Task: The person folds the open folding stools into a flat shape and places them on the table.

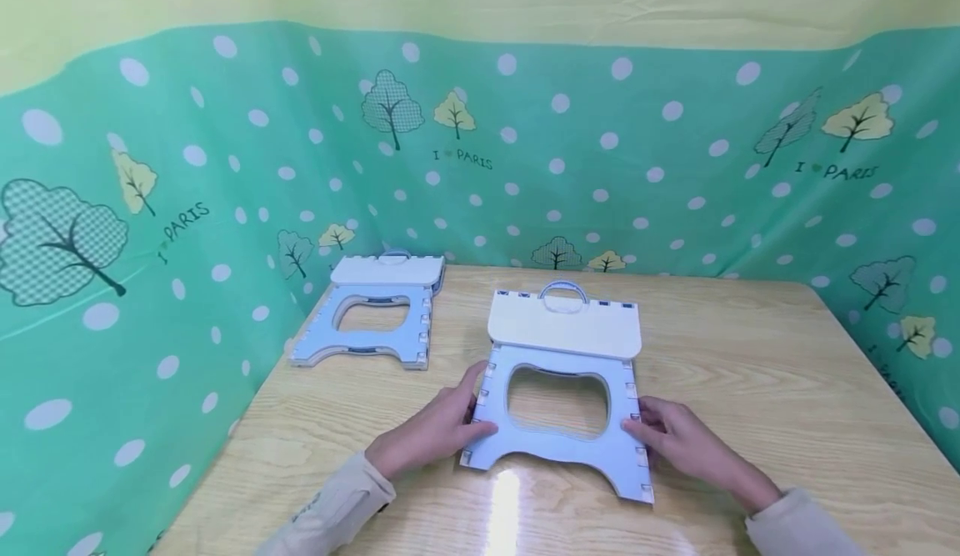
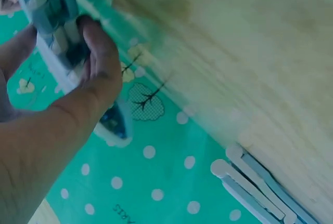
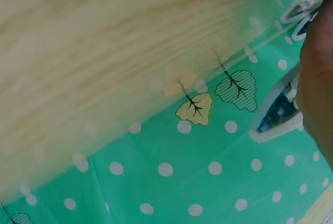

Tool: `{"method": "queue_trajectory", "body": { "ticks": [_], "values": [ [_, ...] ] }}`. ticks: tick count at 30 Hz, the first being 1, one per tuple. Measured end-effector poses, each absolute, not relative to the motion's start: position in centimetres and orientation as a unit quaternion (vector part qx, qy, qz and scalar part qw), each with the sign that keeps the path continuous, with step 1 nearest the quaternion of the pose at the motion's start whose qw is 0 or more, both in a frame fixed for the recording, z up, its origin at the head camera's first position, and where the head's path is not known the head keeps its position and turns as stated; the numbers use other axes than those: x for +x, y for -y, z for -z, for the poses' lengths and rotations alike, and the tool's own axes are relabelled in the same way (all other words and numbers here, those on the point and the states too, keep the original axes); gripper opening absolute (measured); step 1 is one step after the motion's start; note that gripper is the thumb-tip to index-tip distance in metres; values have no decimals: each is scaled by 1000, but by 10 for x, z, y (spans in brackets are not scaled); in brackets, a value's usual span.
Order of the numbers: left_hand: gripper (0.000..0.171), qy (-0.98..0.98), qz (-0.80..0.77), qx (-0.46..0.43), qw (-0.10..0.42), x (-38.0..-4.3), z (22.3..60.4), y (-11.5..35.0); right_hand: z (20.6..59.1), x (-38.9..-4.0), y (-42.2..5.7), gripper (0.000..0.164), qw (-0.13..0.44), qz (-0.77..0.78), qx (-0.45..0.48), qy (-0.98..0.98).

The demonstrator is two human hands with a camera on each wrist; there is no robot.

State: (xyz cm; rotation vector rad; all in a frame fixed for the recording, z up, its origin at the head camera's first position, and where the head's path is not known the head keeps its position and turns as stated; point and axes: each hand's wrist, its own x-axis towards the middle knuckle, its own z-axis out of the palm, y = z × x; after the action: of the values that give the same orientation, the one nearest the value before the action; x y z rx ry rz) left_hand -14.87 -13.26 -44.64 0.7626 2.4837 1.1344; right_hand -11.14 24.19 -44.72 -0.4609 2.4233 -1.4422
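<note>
A folded blue-and-white folding stool (image 1: 558, 437) is tilted toward me over the front of the table, its white top panel and carry handle at the far end. My left hand (image 1: 442, 423) grips its left edge, thumb on the blue face and fingers behind; the left wrist view shows thumb and fingers around the hinged side (image 2: 60, 31). On the opposite edge my right hand (image 1: 686, 443) holds on the same way, thumb on the face. In the right wrist view only part of that hand (image 3: 318, 73) shows, beside the stool's end (image 3: 278, 109).
Another folded stool (image 1: 386, 272) of the same kind lies at the table's back left. The wooden table (image 1: 750, 348) extends to both sides. A green dotted cloth (image 1: 600, 164) with printed trees hangs along the back and sides.
</note>
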Motion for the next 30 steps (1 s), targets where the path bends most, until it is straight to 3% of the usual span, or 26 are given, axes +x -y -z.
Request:
{"method": "queue_trajectory", "body": {
  "ticks": [4,9,15,24,30],
  "values": [
    [91,-874,-374,250,181,-149,443,131,448,-112,-243,29,165,482,-170,-844],
    [99,-900,-316,240,181,-145,437,127,446,-113,-242,31,189,457,-161,-854],
    [92,-925,-238,242,170,-139,434,120,446,-114,-241,32,185,428,-146,-872],
    [71,-917,-67,394,5,-105,446,102,446,-110,-246,32,157,410,-145,-887],
    [53,-897,30,427,-109,-116,454,91,439,-102,-255,41,108,356,-135,-918]
  ]
}}
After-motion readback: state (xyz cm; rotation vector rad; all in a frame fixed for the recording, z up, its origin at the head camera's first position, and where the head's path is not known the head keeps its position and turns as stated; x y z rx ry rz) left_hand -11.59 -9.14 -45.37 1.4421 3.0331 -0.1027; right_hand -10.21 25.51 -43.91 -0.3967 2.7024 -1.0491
